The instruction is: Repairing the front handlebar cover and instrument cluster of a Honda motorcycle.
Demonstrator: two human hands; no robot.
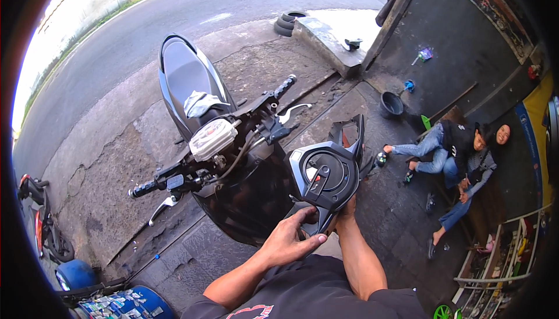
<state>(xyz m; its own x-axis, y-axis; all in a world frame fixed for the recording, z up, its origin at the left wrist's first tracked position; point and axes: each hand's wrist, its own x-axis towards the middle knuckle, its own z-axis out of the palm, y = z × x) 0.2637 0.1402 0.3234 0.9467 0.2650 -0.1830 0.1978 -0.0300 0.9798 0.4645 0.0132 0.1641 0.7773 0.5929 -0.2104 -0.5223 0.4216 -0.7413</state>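
Note:
My left hand (294, 234) grips the lower edge of a black plastic scooter fairing piece (329, 167) with a silver-grey trim and a round opening, its thumb and fingers closed on it. My right hand (348, 217) holds the same piece from beneath at the right, its fingers mostly hidden behind it. Just left of the piece stands a scooter (239, 194), its handlebar stripped of covers, with an exposed instrument cluster (209, 139), a brake lever at each side and wiring. A crumpled cloth (204, 102) lies at the front of the seat (186, 71).
Two people (460, 167) sit at the right near a tool rack (495, 255). A black bucket (391, 106) and a concrete step (332, 45) with stacked tires (285, 25) beside it are farther off. Another motorbike (43, 220) and blue drums (131, 304) are at the left. A road runs beyond.

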